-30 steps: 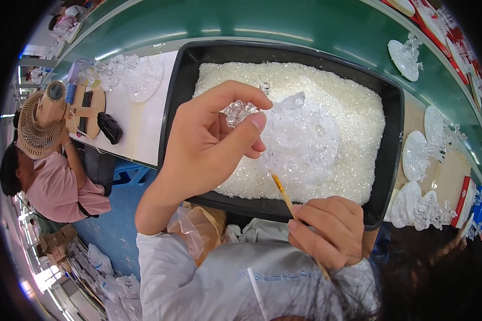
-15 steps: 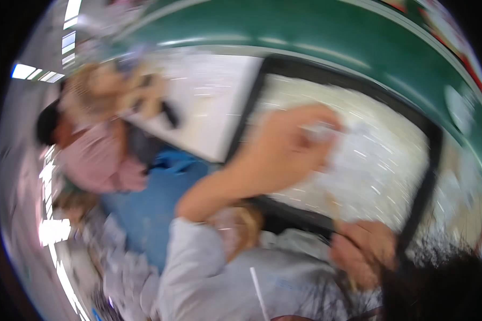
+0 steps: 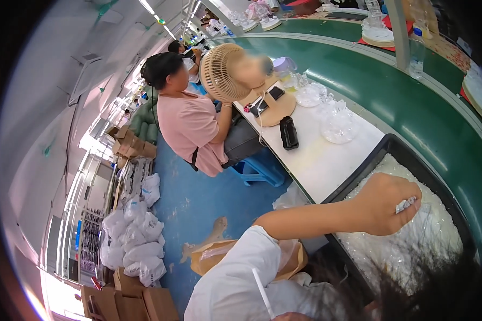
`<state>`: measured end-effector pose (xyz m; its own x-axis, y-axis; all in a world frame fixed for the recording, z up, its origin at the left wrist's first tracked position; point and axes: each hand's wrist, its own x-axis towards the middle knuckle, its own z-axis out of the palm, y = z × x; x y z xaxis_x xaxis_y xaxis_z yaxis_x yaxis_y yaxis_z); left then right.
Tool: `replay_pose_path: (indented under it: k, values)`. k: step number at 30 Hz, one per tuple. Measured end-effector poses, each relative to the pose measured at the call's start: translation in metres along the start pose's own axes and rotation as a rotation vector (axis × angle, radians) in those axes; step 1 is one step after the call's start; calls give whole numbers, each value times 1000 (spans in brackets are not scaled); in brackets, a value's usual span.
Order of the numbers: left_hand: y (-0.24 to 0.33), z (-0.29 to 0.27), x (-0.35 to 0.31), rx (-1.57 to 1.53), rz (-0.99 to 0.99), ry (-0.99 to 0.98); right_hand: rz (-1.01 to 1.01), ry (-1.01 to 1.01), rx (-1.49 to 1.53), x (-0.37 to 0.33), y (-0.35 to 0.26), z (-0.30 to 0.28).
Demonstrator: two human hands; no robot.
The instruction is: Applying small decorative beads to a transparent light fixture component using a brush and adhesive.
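Left fingers (image 3: 411, 214) grip a glinting lump (image 3: 405, 204) above sparkling granules (image 3: 365, 247).

Left hand (image 3: 386, 205) grips clear piece (image 3: 405, 204) over black tray (image 3: 395, 145) of granules (image 3: 361, 250).

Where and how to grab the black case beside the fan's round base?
Probably mid-length, from above, across its narrow width: the black case is longer than wide. Come from the black tray side; the fan's round base crowds the other.
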<state>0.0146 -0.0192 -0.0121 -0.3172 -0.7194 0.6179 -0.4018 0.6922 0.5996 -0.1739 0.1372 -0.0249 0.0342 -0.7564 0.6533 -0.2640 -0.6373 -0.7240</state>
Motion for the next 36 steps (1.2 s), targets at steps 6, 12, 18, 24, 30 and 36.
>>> replay_pose_path:
  k: [6,12,18,24,30,36]
  values:
    - [-4,-5,3,3,-2,43,-340,-413,-263,31,6,-26]
    - [2,5,1,-50,-10,56,-332,-341,-222,18,10,-33]
    - [-9,4,4,-158,-174,-14,-226,-191,-376,-8,2,-15]
    - [0,-15,5,-343,-370,59,-219,-53,-242,10,17,10]
    - [7,-7,0,-320,-343,59,-196,7,-350,7,16,10]
    - [21,-7,-7,-293,-295,31,-268,3,-475,5,21,20]
